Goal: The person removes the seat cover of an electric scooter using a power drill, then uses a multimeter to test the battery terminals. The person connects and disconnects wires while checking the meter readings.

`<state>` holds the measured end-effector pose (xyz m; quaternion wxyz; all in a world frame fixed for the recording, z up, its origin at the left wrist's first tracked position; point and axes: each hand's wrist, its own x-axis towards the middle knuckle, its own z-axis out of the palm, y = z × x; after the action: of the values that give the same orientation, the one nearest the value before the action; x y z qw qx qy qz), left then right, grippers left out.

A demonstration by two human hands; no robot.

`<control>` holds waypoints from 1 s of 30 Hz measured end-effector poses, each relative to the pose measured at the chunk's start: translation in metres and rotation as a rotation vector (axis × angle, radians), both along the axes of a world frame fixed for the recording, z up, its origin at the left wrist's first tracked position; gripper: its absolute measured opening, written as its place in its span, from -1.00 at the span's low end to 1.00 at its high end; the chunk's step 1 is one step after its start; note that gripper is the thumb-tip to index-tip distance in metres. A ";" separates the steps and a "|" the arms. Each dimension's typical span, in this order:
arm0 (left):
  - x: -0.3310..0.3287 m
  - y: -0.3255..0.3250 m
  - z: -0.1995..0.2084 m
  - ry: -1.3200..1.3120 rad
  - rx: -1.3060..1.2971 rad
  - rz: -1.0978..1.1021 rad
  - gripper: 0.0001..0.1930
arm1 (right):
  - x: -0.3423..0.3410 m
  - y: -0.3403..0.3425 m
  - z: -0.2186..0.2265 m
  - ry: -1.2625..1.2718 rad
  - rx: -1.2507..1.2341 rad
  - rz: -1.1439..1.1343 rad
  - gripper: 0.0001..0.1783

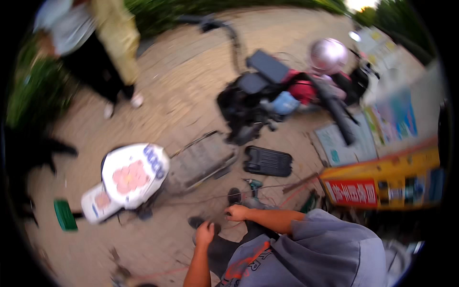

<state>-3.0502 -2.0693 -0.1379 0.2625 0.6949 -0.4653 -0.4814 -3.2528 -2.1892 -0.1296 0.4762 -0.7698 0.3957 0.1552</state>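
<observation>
My left hand (204,233) and my right hand (236,213) are close together in front of my lap, both with curled fingers. Anything pinched in them is too small and blurred to make out. Just beyond them lies a scooter's long grey footboard (198,160), joined to its white rear body (134,174) with a pink pattern. Past my right hand, a green and black power drill (254,186) rests on the paving near my dark shoe (234,195). Farther out is a black ribbed plastic panel (267,161), lying flat.
A dark scooter front (248,105) stands ahead, with a pink helmet (329,56) beyond it. At right is a yellow box (382,189) with a red panel. Thin red cords (287,196) trail over the ground. A person (93,52) stands at far left. A green plate (64,215) sits behind the rear body.
</observation>
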 end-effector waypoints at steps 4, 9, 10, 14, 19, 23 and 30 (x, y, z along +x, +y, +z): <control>0.061 0.038 0.009 0.062 0.045 -0.088 -0.69 | -0.049 0.018 0.058 -0.003 -0.092 -0.523 -0.60; 0.086 0.004 0.047 0.146 0.224 -0.296 -0.71 | -0.158 0.086 0.131 0.110 -0.069 -1.438 -0.64; 0.077 -0.008 0.055 0.135 0.244 -0.375 -0.71 | -0.180 0.128 0.117 0.208 -0.171 -1.528 -0.63; 0.049 -0.049 0.072 0.051 0.263 -0.646 -0.72 | -0.233 0.231 0.136 0.340 -0.318 -1.939 -0.64; 0.004 -0.082 0.090 -0.069 0.318 -0.918 -0.72 | -0.266 0.315 0.121 0.286 -0.457 -2.360 -0.70; -0.031 -0.109 0.104 -0.163 0.320 -1.039 -0.72 | -0.295 0.344 0.144 0.265 -0.355 -2.481 -0.67; -0.109 -0.162 0.110 -0.207 0.315 -1.097 -0.72 | -0.385 0.420 0.145 0.433 -0.679 -2.624 -0.39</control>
<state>-3.1587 -2.2309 -0.0283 -0.1790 0.4264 -0.7032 -0.5400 -3.6374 -1.7691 0.0153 -0.0086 0.1276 0.9107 -0.3928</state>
